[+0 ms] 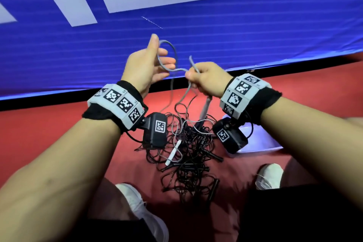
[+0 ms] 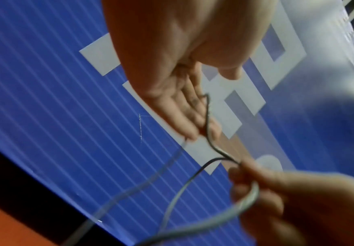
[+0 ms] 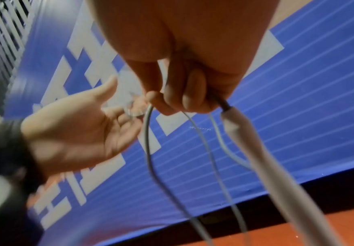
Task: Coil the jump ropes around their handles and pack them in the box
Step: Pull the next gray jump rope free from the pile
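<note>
Forearms fill the head view, and beyond them the left hand [image 1: 151, 65] is spread flat with a loop of grey jump rope [image 1: 169, 59] draped over its fingers, while the right hand [image 1: 204, 80] is fisted round the cord above the black rope tangle [image 1: 186, 153] on the red floor [image 1: 59, 133]. Left wrist view: cord [image 2: 208, 126] crosses straight fingers [image 2: 184, 113], limp, light, likely slippery. Right wrist view: pale handle [image 3: 245, 133] dangles below the fist [image 3: 182, 93], surely the firmer grab.

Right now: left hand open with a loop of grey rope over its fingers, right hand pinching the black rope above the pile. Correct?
One error: the right hand grips the grey rope, not a black one; the head view shows it. The black ropes lie in the pile. The left hand is open, as you say.
</note>
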`<state>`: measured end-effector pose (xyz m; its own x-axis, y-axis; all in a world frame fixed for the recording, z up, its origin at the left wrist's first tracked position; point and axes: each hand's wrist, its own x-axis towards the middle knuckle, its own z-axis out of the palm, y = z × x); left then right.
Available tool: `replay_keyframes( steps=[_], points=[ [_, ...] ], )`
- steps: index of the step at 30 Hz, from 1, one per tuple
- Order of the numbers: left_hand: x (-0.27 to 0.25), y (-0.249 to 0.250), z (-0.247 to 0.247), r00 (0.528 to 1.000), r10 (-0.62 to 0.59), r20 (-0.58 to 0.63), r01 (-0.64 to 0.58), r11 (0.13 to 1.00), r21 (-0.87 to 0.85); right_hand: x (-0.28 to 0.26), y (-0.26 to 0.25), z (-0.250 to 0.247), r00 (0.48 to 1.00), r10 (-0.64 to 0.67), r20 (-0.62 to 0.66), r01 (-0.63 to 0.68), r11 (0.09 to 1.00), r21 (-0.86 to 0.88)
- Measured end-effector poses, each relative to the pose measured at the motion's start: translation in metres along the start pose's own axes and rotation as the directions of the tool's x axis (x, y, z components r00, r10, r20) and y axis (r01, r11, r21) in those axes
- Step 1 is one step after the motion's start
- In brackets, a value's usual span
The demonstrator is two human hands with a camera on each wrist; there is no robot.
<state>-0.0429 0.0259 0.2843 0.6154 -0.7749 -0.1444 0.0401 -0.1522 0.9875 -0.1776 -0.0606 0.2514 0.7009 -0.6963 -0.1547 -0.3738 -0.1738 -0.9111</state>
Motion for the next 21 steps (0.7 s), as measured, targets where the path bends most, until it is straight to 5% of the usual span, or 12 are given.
replay_keyframes(
  steps=[2, 6, 9, 12, 16, 21],
  points=[
    [-0.002, -0.01, 0.005, 0.993, -0.042, 0.111, 0.026, 0.99, 0.139, 0.004, -0.004, -0.008, 0.999, 0.011, -0.052, -0.005, 0.994, 0.112],
    [-0.006, -0.031, 0.013, 0.966, -0.011, 0.259, -0.113, 0.882, 0.457, 0.005, -0.011, -0.022, 0.998, -0.01, -0.061, 0.026, 0.966, 0.257],
    [-0.012, -0.036, 0.018, 0.889, -0.053, 0.454, -0.224, 0.816, 0.533, 0.005, -0.019, -0.033, 0.99, -0.016, -0.139, 0.068, 0.925, 0.375],
    [-0.012, -0.044, 0.016, 0.841, -0.149, 0.521, -0.201, 0.806, 0.556, 0.005, -0.027, -0.05, 0.949, 0.046, -0.312, 0.119, 0.864, 0.489],
    [-0.009, -0.034, 0.015, 0.9, -0.096, 0.424, -0.097, 0.907, 0.41, 0.007, -0.025, -0.066, 0.914, 0.16, -0.372, 0.121, 0.769, 0.628],
    [-0.003, -0.001, 0.008, 0.982, 0.085, 0.17, -0.092, 0.995, 0.035, -0.001, -0.014, -0.045, 0.982, 0.18, 0.058, -0.187, 0.889, 0.419]
  ],
)
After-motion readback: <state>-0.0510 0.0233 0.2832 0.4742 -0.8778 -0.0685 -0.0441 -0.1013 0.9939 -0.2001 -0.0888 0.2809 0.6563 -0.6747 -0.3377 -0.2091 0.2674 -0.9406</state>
